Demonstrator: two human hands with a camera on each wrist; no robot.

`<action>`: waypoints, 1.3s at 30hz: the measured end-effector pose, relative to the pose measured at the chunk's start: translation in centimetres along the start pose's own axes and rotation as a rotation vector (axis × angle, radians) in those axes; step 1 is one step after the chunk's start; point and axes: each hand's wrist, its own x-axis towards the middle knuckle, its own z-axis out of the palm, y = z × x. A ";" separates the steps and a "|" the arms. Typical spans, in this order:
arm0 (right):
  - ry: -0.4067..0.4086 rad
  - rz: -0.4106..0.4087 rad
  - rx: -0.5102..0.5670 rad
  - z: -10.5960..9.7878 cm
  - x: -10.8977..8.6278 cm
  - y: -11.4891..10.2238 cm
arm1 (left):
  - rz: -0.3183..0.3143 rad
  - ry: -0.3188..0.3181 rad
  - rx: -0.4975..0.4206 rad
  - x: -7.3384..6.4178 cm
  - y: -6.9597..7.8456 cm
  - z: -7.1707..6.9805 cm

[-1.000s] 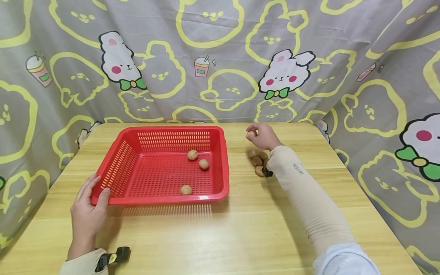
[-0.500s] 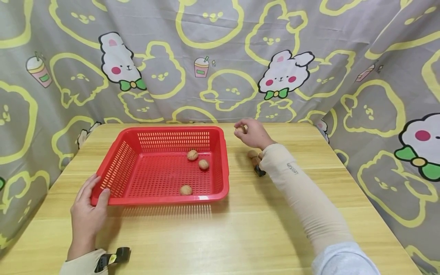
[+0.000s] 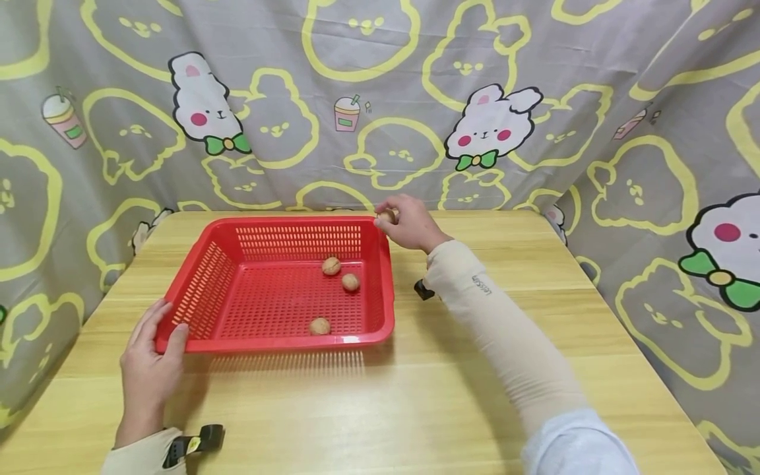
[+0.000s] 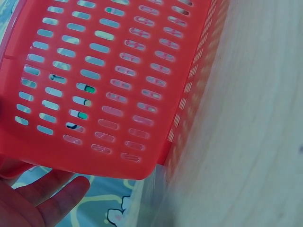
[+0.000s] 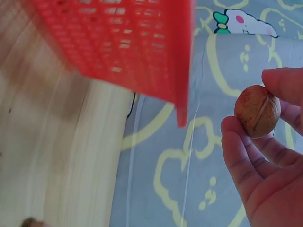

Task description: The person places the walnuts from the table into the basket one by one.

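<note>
My right hand (image 3: 411, 224) pinches a walnut (image 5: 258, 111) between thumb and fingers, at the back right corner of a red plastic basket (image 3: 261, 346). In the right wrist view the walnut is apart from the basket's rim. My left hand (image 3: 153, 363) grips the basket's front left corner, thumb over the rim and fingers along the outside. Inside the basket, toward its right half, lie three walnuts: one near the back (image 3: 331, 266), one just right of it (image 3: 351, 282) and one by the front wall (image 3: 319, 326).
The basket stands on a light wooden table (image 3: 380, 409). A patterned grey curtain (image 3: 285, 99) hangs behind the table and on both sides. At the lower edge of the right wrist view a small brown thing (image 5: 32, 222) peeks in. My right forearm covers part of the table.
My right hand has moved left with the walnut, from over the table to the basket's rim. The pile of walnuts is now hidden behind my right arm. The left hand stays put.
</note>
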 end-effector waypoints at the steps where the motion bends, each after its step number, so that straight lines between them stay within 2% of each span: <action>1: -0.004 -0.003 0.000 0.1 0.1 -0.2 | 0.003 0.000 -0.004 0.0 0.0 0.0; 16: -0.078 -0.025 0.121 1.7 1.8 -3.7 | -0.014 -0.011 0.008 0.1 0.0 0.1; 28: -0.138 -0.035 0.189 4.2 2.7 -5.6 | 0.000 0.004 -0.003 -0.1 -0.2 0.2; 39: -0.290 -0.030 0.130 6.2 2.5 -5.8 | -0.002 0.007 -0.015 -0.1 -0.3 0.2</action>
